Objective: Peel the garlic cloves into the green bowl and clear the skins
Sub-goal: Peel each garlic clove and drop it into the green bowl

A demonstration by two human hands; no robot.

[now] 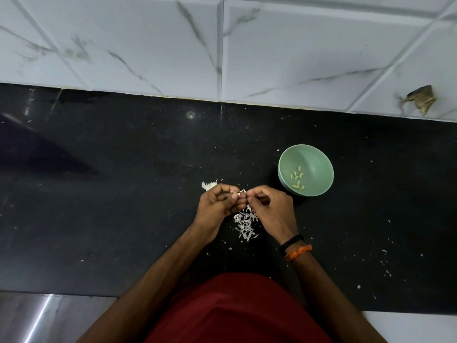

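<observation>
Head view showed us the left hand [217,206] and the right hand [269,206] meeting over the black desk [123,194], their fingers [232,198] curled together and pinching one small garlic clove [238,193] between them. We saw that clove as a pale sliver with papery white skin flaring off its top; how much skin clung to it we could not tell. Directly at six o'clock from the hands lay a heap of skins [246,225], thin white curled flakes, with loose specks scattered farther out on the desk. At ten o'clock from the left hand sat a white garlic piece [209,185], just beside the knuckles. At two o'clock from the right hand stood the green bowl [319,167], holding several peeled cloves [296,179], small, yellowish and crescent-shaped, gathered near its bottom.
</observation>
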